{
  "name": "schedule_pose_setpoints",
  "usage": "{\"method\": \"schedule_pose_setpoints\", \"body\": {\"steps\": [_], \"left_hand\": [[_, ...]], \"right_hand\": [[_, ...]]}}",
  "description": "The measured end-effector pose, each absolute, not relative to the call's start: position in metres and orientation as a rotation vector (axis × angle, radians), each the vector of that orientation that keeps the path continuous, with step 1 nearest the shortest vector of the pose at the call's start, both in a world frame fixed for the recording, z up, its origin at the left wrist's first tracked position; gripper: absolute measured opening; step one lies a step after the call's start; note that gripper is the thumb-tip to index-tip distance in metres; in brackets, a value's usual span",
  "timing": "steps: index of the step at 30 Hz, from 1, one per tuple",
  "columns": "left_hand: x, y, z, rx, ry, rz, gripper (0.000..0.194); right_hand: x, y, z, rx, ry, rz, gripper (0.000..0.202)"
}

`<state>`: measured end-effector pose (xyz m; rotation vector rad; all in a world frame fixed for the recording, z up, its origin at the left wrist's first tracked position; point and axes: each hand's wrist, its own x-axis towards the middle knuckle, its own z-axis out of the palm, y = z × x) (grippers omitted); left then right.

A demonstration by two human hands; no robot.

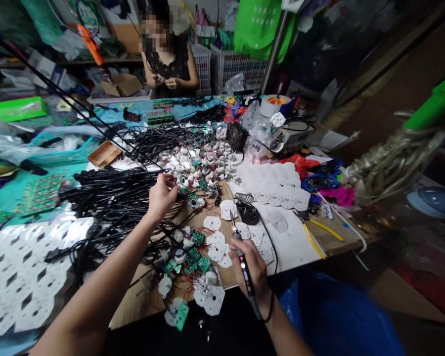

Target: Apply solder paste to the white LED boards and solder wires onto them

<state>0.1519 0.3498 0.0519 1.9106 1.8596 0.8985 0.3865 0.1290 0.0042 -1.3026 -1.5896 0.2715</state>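
Note:
My right hand (258,264) is closed around a soldering iron (247,283), its metal tip pointing away from me over the flat white plates (215,246). Beyond that tip lie a black soldering iron stand (247,212) and its coiled spring (244,198). My left hand (162,196) reaches to the edge of a heap of black cables (122,190). Its fingers are curled together, and whatever they pinch is too small or hidden to make out. Just past them spreads a pile of small white parts (200,160). Nearer me, green circuit boards (198,262) with red wires lie in a cluster.
Yellow-handled pliers (317,237) lie at the right. Perforated white sheets (18,282) cover the left front, and more plate sheets (270,183) lie right of centre. A co-worker (170,64) sits across the table. A blue bag (341,316) hangs below the right edge.

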Motion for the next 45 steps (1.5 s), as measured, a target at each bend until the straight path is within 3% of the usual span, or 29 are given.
{"method": "schedule_pose_setpoints", "body": {"steps": [4, 8, 10, 13, 17, 22, 30, 37, 43, 45], "left_hand": [[0.169, 0.341, 0.058, 2.183, 1.972, 0.661, 0.025], [0.187, 0.316, 0.05, 2.198, 1.939, 0.168, 0.046], [0.19, 0.307, 0.042, 2.156, 1.863, 0.218, 0.046], [0.186, 0.302, 0.034, 1.978, 1.765, 0.606, 0.038], [0.177, 0.294, 0.034, 1.688, 1.527, 0.917, 0.046], [0.182, 0.277, 0.044, 1.792, 1.231, 0.618, 0.053], [0.196, 0.289, 0.047, 1.63, 1.029, 0.453, 0.033], [0.213, 0.309, 0.072, 1.851, 0.929, 0.532, 0.024], [0.218, 0.32, 0.072, 1.454, 0.891, 0.518, 0.05], [0.216, 0.323, 0.066, 1.345, 0.906, 0.498, 0.046]], "right_hand": [[0.387, 0.127, 0.006, -1.302, -1.575, 0.269, 0.03], [0.387, 0.126, 0.005, -1.299, -1.571, 0.272, 0.029], [0.388, 0.125, 0.004, -1.3, -1.572, 0.265, 0.029], [0.39, 0.123, 0.004, -1.298, -1.563, 0.253, 0.029], [0.393, 0.121, 0.007, -1.321, -1.548, 0.226, 0.029], [0.393, 0.118, 0.012, -1.3, -1.557, 0.221, 0.03], [0.412, 0.109, 0.016, -1.304, -1.5, 0.293, 0.028], [0.432, 0.112, 0.01, -1.391, -1.418, 0.121, 0.022], [0.437, 0.11, -0.001, -1.564, -1.262, 0.212, 0.017], [0.436, 0.112, -0.005, -1.6, -1.175, 0.249, 0.019]]}}
